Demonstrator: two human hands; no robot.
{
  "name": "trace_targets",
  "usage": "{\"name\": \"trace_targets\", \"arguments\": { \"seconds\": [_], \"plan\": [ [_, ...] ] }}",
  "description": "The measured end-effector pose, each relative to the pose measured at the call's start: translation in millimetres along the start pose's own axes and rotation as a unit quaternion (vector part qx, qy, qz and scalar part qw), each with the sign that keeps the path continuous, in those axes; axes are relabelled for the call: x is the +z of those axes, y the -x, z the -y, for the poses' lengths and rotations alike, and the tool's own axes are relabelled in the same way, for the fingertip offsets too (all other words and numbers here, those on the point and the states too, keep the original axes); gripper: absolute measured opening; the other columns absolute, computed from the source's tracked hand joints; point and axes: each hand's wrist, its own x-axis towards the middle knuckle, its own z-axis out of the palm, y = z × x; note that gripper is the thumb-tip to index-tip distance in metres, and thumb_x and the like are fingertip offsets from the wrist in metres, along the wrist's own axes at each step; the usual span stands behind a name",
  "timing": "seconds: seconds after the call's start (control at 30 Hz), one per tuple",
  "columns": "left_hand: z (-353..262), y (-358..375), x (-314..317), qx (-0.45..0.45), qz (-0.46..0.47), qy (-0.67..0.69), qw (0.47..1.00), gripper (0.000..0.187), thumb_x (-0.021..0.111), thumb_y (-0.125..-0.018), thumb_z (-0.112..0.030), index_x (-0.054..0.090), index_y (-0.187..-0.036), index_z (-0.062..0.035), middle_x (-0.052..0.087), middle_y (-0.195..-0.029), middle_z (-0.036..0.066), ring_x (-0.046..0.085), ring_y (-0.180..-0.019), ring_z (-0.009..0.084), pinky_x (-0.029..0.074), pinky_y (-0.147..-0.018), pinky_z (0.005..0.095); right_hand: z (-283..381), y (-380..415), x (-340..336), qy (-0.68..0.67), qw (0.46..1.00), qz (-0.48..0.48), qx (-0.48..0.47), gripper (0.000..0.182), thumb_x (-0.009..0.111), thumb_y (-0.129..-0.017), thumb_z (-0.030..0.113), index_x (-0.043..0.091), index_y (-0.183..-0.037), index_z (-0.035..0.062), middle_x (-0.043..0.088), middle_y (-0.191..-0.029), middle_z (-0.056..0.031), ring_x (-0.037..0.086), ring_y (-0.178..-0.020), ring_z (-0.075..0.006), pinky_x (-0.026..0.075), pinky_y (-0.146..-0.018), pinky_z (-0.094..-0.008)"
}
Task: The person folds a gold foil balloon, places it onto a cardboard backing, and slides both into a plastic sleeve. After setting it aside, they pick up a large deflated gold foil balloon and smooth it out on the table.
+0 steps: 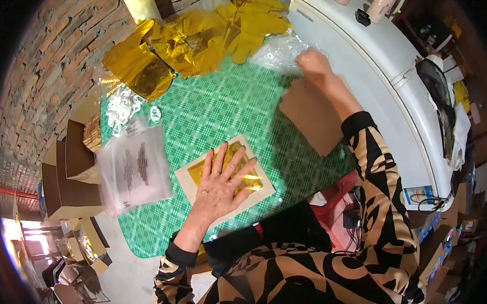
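My left hand (220,186) lies flat with its fingers spread, pressing on a square of gold foil (251,179). Under the foil is a beige card (263,192), whose edges show around it. My right hand (314,64) is at the far side of the table, its fingers curled closed against a heap of clear plastic (280,53). What those fingers hold, if anything, is hidden. A stack of brown cardboard sheets (312,114) lies below my right wrist.
Crumpled gold foil sheets (191,41) cover the table's back edge. White rings (123,108) and printed clear plastic bags (136,166) lie at the left, beside open cardboard boxes (73,191). A white refrigerator (362,54) borders the green checked tablecloth (202,104) on the right.
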Motion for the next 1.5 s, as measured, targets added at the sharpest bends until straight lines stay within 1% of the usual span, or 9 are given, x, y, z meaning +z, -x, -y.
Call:
{"name": "trace_targets", "arguments": {
  "seconds": [0.07,0.17,0.3,0.37,0.63,0.8,0.9,1.27,1.5],
  "plan": [
    [2,0,0,0.005,-0.003,-0.006,1.000,0.064,0.053,-0.104,-0.056,0.048,-0.160,-0.0258,0.033,-0.171,0.010,0.019,-0.161,0.0414,0.010,-0.131,0.0610,18,-8,-47,0.058,0.998,0.026,-0.020,0.009,0.063,-0.086,0.016,0.068,-0.083,0.0090,0.068,-0.090,-0.0111,0.064,-0.096,-0.0374,0.055,-0.079,-0.0463],
    [1,0,0,-0.001,-0.013,0.009,1.000,0.067,0.052,-0.103,-0.059,0.047,-0.161,-0.0248,0.032,-0.172,0.012,0.018,-0.161,0.0412,0.009,-0.131,0.0610,21,-2,-56,0.042,0.998,-0.045,-0.008,0.009,0.063,-0.086,0.016,0.067,-0.083,0.0088,0.070,-0.089,-0.0127,0.066,-0.091,-0.0383,0.055,-0.075,-0.0474],
    [5,2,-1,0.010,-0.051,0.037,0.998,0.081,0.054,-0.097,-0.072,0.046,-0.161,-0.0228,0.030,-0.172,0.016,0.018,-0.161,0.0421,0.008,-0.129,0.0652,57,12,-99,0.070,0.995,0.012,0.063,0.009,0.062,-0.092,0.016,0.068,-0.092,0.0096,0.072,-0.087,-0.0157,0.069,-0.085,-0.0402,0.055,-0.071,-0.0508],
    [6,5,1,0.015,-0.062,0.037,0.997,0.093,0.060,-0.087,-0.080,0.049,-0.160,-0.0222,0.033,-0.170,0.017,0.021,-0.160,0.0431,0.009,-0.128,0.0667,89,32,-117,0.048,0.995,0.013,0.090,0.010,0.064,-0.094,0.014,0.071,-0.100,0.0119,0.073,-0.084,-0.0182,0.072,-0.081,-0.0389,0.057,-0.071,-0.0520],
    [7,2,2,0.036,-0.049,0.050,0.997,0.097,0.071,-0.076,-0.080,0.058,-0.152,-0.0223,0.044,-0.165,0.014,0.030,-0.157,0.0400,0.012,-0.129,0.0645,233,156,-154,-0.225,0.960,-0.147,0.080,0.007,0.068,-0.099,0.015,0.064,-0.101,0.0099,0.069,-0.080,-0.0149,0.070,-0.076,-0.0360,0.055,-0.063,-0.0472],
    [6,3,5,0.034,-0.059,0.038,0.997,0.086,0.074,-0.082,-0.070,0.059,-0.152,-0.0229,0.046,-0.163,0.014,0.031,-0.157,0.0399,0.014,-0.129,0.0642,285,230,-161,-0.271,0.955,-0.052,0.114,0.013,0.073,-0.094,0.009,0.063,-0.102,0.0102,0.063,-0.077,-0.0123,0.066,-0.069,-0.0323,0.054,-0.061,-0.0447],
    [6,3,4,0.035,-0.067,0.041,0.996,0.080,0.075,-0.085,-0.065,0.059,-0.152,-0.0233,0.047,-0.163,0.014,0.032,-0.156,0.0395,0.015,-0.129,0.0639,299,255,-167,-0.275,0.956,0.013,0.097,0.017,0.073,-0.094,0.004,0.068,-0.109,0.0028,0.067,-0.084,-0.0128,0.067,-0.074,-0.0325,0.054,-0.065,-0.0424],
    [8,4,4,0.028,-0.075,0.074,0.994,0.064,0.071,-0.092,-0.051,0.062,-0.149,-0.0243,0.046,-0.164,0.011,0.031,-0.157,0.0368,0.014,-0.130,0.0613,305,264,-165,-0.275,0.960,-0.007,0.055,0.019,0.076,-0.089,0.002,0.065,-0.105,0.0046,0.063,-0.078,-0.0109,0.063,-0.067,-0.0304,0.051,-0.060,-0.0416],
    [8,4,4,0.026,-0.066,0.077,0.994,0.064,0.070,-0.093,-0.052,0.062,-0.150,-0.0242,0.046,-0.164,0.011,0.030,-0.158,0.0371,0.012,-0.131,0.0611,307,262,-164,-0.245,0.965,-0.042,0.083,0.017,0.075,-0.090,0.001,0.066,-0.105,0.0028,0.065,-0.076,-0.0112,0.065,-0.065,-0.0308,0.052,-0.058,-0.0412]
  ]
}}
